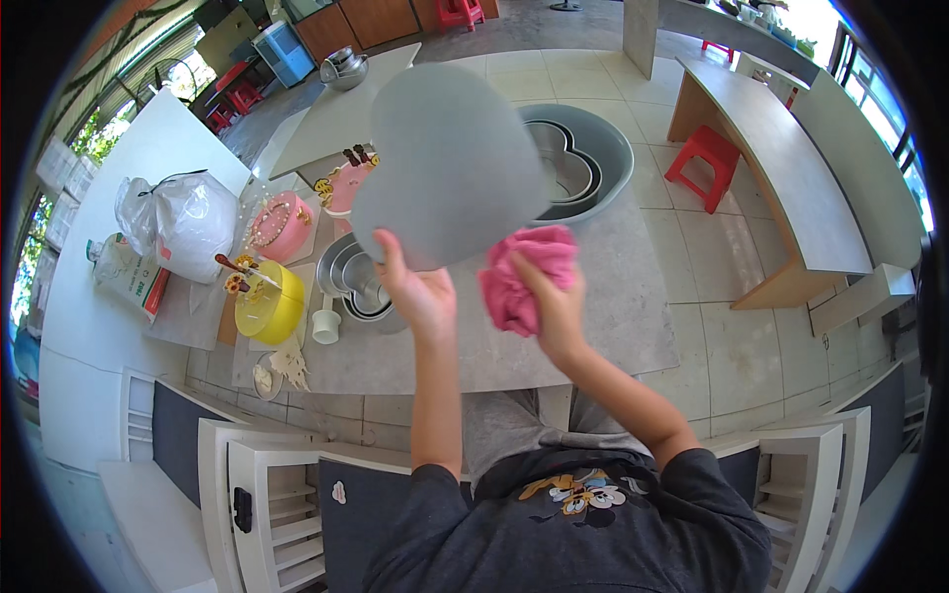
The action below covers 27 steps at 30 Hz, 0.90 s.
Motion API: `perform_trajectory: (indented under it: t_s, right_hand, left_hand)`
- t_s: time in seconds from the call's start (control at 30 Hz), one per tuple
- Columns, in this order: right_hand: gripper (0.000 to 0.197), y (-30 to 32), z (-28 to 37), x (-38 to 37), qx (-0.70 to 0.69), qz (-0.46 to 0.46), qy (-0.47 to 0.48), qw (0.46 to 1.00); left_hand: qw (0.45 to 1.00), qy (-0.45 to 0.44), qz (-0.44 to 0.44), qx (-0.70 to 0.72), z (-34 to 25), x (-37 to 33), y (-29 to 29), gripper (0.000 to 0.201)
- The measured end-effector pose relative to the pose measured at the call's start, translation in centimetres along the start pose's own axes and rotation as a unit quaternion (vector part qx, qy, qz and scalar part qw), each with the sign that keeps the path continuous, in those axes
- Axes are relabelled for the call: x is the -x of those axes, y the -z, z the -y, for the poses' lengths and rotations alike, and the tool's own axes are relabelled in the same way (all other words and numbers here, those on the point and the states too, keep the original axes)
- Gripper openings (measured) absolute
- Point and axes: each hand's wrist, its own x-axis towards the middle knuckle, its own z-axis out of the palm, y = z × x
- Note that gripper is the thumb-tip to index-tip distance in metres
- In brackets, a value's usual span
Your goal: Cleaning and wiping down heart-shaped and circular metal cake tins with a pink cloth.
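Observation:
My left hand (422, 294) grips a large, flat, heart-shaped metal plate (450, 163) by its near edge, thumb on the face turned toward me. The plate is raised and tilted above the table. A crumpled pink cloth (522, 287) is bunched in my right hand (556, 306), just right of the plate's lower edge and apart from it. Behind the plate, partly covered by it, stands a grey basin (618, 163) with nested heart-shaped cake pans (565, 163) in it. More nested cake pans (358, 282) sit left of my left wrist.
Left on the grey table (593, 341) stand a yellow cake (272, 306), a pink cake (282, 227), a white cup (326, 324) and a white plastic bag (193, 227). A red stool (707, 163) and a long desk (781, 158) are at right. Metal bowls (344, 71) stand farther back.

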Motion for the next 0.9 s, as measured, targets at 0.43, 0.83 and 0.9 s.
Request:
perform_trajectory:
  t_s: [0.43, 0.83, 0.9]
  right_hand:
    - [0.033, -2.2, 2.9, -9.3, 0.424, 0.055, 0.454, 0.782]
    - [0.028, -2.5, 5.7, -9.1, 0.439, 0.051, 0.515, 0.735]
    - [0.033, -2.5, 4.6, -7.0, 0.377, 0.144, 0.354, 0.844]
  left_hand:
    - [0.993, 0.071, 0.044, -0.083, 0.6, 4.5, -1.4, 0.055]
    - [0.979, 0.16, 0.12, -0.049, -0.3, 5.0, -0.6, 0.063]
    - [0.976, 0.155, 0.145, -0.051, 0.6, 5.1, 0.3, 0.06]
